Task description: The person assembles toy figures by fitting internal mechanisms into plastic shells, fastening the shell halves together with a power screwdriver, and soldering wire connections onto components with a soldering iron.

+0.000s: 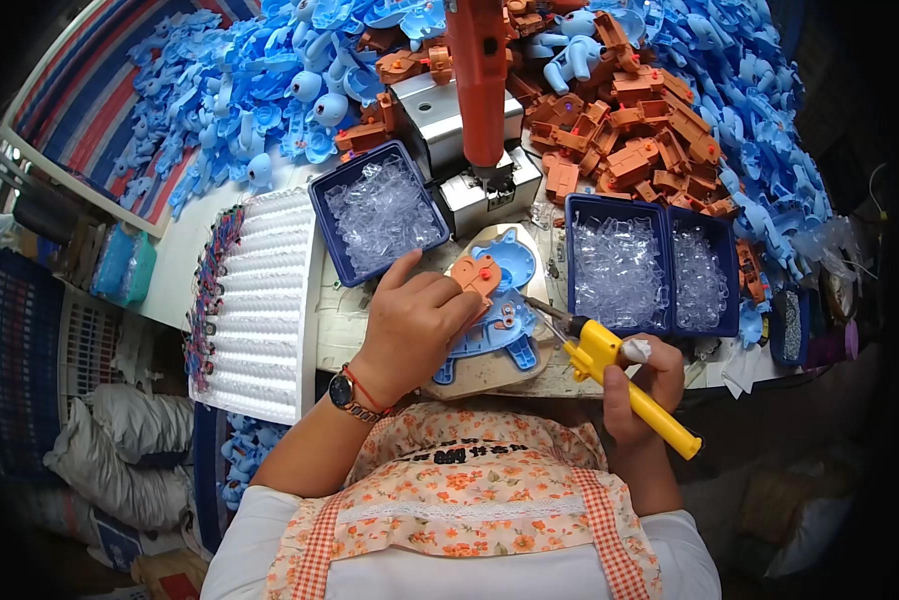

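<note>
My left hand [417, 322], with a watch at its wrist, has its fingers closed on an orange-brown plastic part [473, 274] with a red spot on it. That part lies over a light-blue plastic toy shell [510, 262], set on a pale work block [528, 372]. My right hand [645, 392] grips a yellow soldering gun [610, 365], white wrapping on one finger. The gun's tip points left, right at a small fitting in the middle of the shell.
Blue bins [342, 265] [618, 325] of clear plastic pieces flank the block. A white tray [310, 330] with wired rows stands left. Behind are a metal fixture [495, 205] under a red upright tool [477, 90], and heaps of brown parts [630, 150] and blue toy parts [240, 110].
</note>
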`<state>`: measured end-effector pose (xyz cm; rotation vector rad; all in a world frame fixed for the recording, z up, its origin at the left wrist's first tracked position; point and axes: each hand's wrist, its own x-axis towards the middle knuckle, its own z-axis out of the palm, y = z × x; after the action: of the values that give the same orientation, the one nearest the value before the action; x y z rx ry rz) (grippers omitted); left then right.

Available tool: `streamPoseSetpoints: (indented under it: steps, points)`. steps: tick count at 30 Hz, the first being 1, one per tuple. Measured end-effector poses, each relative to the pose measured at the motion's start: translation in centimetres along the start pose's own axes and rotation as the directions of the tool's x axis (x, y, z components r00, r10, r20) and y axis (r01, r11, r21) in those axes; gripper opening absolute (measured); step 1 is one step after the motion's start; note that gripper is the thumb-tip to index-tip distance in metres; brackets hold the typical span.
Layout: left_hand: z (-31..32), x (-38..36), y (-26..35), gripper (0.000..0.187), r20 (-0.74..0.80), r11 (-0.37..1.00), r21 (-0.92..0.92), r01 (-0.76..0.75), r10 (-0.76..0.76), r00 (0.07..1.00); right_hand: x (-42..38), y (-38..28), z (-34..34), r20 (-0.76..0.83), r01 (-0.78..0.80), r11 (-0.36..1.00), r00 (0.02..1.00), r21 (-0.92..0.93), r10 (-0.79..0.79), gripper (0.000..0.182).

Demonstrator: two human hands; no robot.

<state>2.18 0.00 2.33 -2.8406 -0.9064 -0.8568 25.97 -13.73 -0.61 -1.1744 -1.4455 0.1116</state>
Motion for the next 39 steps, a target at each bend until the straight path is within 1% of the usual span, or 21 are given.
streamPoseSetpoints:
  steps: [3,4,6,7,8,11,14,15,18,20,22,23,26,28,29,30,33,36,38,39]
  points:
    - [0.0,0.0,0.0,0.01,-0.004,1.0,0.011,-0.004,0.004,1.0,-0.4,0.6,-1.3,-0.037,-0.051,0.998,0.998,-0.033,0.05,0.032]
    - [0.0,0.1,0.0,0.01,-0.004,1.0,0.01,-0.004,0.004,1.0,-0.4,0.7,-1.5,-0.07,-0.064,0.998,0.996,-0.009,0.063,0.029]
    - [0.0,0.0,0.0,0.011,-0.003,1.0,0.004,0.001,-0.001,1.0,-0.8,0.8,-2.5,-0.137,-0.15,0.988,0.979,0.028,0.152,0.028]
    - [0.0,0.0,0.0,0.011,-0.003,1.0,0.004,0.001,-0.001,1.0,-0.9,1.0,-3.2,-0.112,-0.172,0.984,0.978,0.054,0.177,0.024]
    - [0.0,0.0,0.0,0.011,-0.002,1.0,0.004,0.0,0.0,1.0,-0.9,1.1,-3.6,-0.15,-0.183,0.981,0.97,0.055,0.19,0.024]
    - [0.0,0.0,0.1,0.011,0.0,1.0,-0.003,0.005,-0.005,1.0,-1.3,1.9,-5.6,-0.22,-0.193,0.981,0.957,0.001,0.189,0.024]
    - [-0.1,0.0,0.1,0.012,0.005,1.0,-0.008,0.008,-0.008,1.0,-1.4,2.3,-7.4,-0.312,-0.191,0.982,0.933,-0.01,0.178,0.023]
    - [-0.2,0.0,0.1,0.012,0.009,1.0,-0.006,0.004,-0.004,1.0,-1.6,2.6,-8.2,-0.336,-0.217,0.974,0.923,-0.058,0.186,0.022]
    - [-0.1,0.1,0.2,0.012,0.022,1.0,-0.02,0.006,-0.006,1.0,-1.7,2.4,-8.9,-0.362,-0.229,0.97,0.913,-0.079,0.186,0.021]
    - [-0.2,0.1,0.2,0.011,0.018,1.0,-0.015,-0.005,0.006,1.0,-1.8,2.0,-8.4,-0.36,-0.225,0.971,0.915,-0.075,0.184,0.021]
    - [-0.2,0.2,0.2,0.011,0.013,1.0,-0.009,-0.018,0.018,1.0,-1.9,1.2,-7.0,-0.285,-0.218,0.976,0.935,0.001,0.21,0.022]
    - [-0.2,0.2,0.2,0.011,0.022,1.0,-0.014,-0.021,0.021,1.0,-2.2,1.4,-6.4,-0.254,-0.207,0.978,0.946,0.0,0.2,0.023]
    - [-0.3,0.2,0.1,0.01,0.03,0.999,-0.013,-0.03,0.031,0.999,-1.9,0.6,-3.9,-0.121,-0.117,0.993,0.986,-0.03,0.113,0.026]
    - [-0.3,0.2,0.1,0.01,0.031,0.999,-0.009,-0.037,0.037,0.999,-1.2,-0.2,-2.5,0.005,-0.086,0.995,0.996,0.041,0.086,0.028]
    - [-0.2,0.2,0.1,0.01,0.042,0.999,-0.013,-0.03,0.031,0.999,-0.9,-0.2,-1.8,0.046,-0.045,0.996,0.998,0.08,0.042,0.029]
    - [-0.2,0.2,0.1,0.01,0.052,1.0,-0.017,-0.024,0.025,0.998,-0.6,-0.4,-1.2,0.076,-0.03,0.997,0.997,0.073,0.024,0.03]
    - [-0.3,0.2,0.0,0.009,0.046,0.999,0.003,-0.048,0.048,0.998,-0.1,-0.2,0.3,0.096,0.02,0.999,0.995,0.047,-0.025,0.03]
    - [-0.4,0.2,0.2,0.01,0.062,1.0,-0.012,-0.027,0.028,0.998,0.7,-0.4,1.4,0.112,0.049,0.995,0.992,0.089,-0.059,0.031]
    - [-0.3,0.2,0.1,0.01,0.062,0.999,-0.007,-0.035,0.036,0.997,1.3,-0.5,2.1,0.036,0.112,0.994,0.993,0.017,-0.112,0.032]
    - [-0.3,0.2,0.0,0.01,0.06,0.999,-0.002,-0.045,0.045,0.997,1.5,-0.4,2.2,0.037,0.111,0.994,0.993,0.017,-0.112,0.032]
